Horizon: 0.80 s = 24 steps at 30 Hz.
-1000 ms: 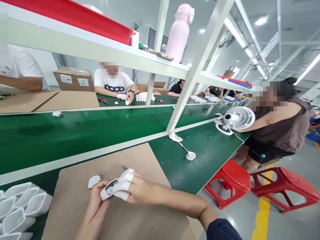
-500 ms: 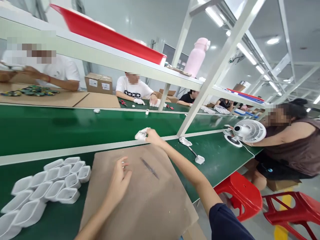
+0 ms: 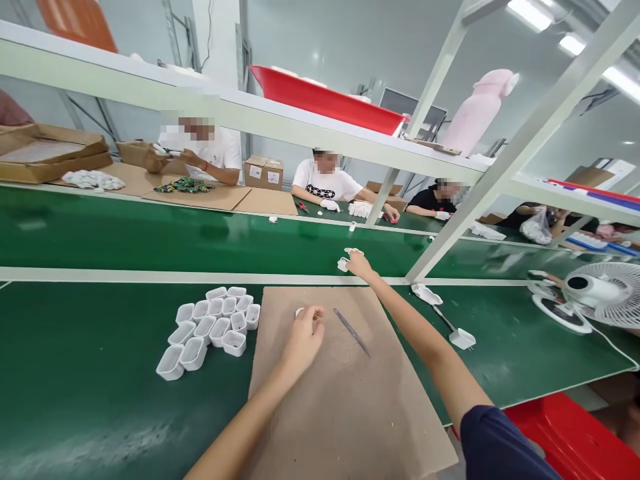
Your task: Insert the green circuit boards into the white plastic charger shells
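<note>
My right hand (image 3: 354, 262), with white cots on its fingertips, is stretched out to the green conveyor belt (image 3: 150, 233) and curls round a small white part (image 3: 343, 264) at the belt's near edge. My left hand (image 3: 306, 331) rests curled on the brown cardboard mat (image 3: 350, 400), over a small white piece (image 3: 299, 311) at its fingertips. Thin metal tweezers (image 3: 352, 331) lie on the mat between my two arms.
A cluster of several white plastic shells (image 3: 210, 327) stands left of the mat. A white part with a handle (image 3: 453, 330) and a white desk fan (image 3: 590, 300) are on the right. Other people work across the belt. A red stool (image 3: 575, 440) stands at lower right.
My hands have parted: the right one carried the white part from the mat out to the conveyor belt, while the left stayed on the mat. My view swung left.
</note>
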Available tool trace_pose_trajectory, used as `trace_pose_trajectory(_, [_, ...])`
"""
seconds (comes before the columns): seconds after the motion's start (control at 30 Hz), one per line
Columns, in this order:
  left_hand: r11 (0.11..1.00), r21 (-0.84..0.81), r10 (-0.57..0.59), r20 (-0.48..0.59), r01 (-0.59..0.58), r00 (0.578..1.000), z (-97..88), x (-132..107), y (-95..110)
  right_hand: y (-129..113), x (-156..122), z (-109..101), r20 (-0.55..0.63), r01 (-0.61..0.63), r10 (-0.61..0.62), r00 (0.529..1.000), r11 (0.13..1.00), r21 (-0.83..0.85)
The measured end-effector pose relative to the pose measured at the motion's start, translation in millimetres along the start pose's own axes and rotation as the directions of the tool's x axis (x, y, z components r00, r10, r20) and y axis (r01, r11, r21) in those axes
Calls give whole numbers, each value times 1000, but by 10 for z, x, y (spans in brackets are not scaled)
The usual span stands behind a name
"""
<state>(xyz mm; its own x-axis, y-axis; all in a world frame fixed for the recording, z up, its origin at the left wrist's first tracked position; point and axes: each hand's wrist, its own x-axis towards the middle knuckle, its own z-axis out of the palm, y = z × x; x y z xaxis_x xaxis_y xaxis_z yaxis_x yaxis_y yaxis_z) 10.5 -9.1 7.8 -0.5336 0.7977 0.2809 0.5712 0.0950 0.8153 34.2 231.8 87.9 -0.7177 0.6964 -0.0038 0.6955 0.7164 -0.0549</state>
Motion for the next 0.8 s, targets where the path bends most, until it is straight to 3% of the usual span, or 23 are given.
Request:
trace_pose_trajectory(0.1, [987,158,22,68,-32,997,-143,18,87,103,-148,12,30,155,-156,987,987,39])
trace_pose_trajectory(0.17, [963,268,19,75,-39,997,-322,65,131,119,-336,76,58,285,-291,955,954,89])
trace_pose_trajectory(0.27, [902,431,-3,23,-7,1000,-668,139,139,22,-674,271,25,490,-502,864,852,185])
trace_pose_trajectory(0.37, [803,592,-53,-31,62,998,-955,137,50,-197,-900,548,-92,617,-617,782,744,258])
trace_pose_trajectory(0.47, [698,708,-111,-38,105,993,-1082,59,-108,-435,-910,812,-202,653,-624,755,689,314])
trace_pose_trajectory(0.57, [618,778,-153,-29,119,988,-1093,-10,-255,-582,-806,947,-289,667,-604,743,632,395])
trace_pose_trajectory(0.7, [571,814,-168,-11,107,986,-1053,-9,-360,-513,-803,871,-371,690,-597,711,491,532])
trace_pose_trajectory(0.8, [578,811,-145,-9,92,989,-1036,26,-391,-281,-985,720,-420,656,-538,731,383,651])
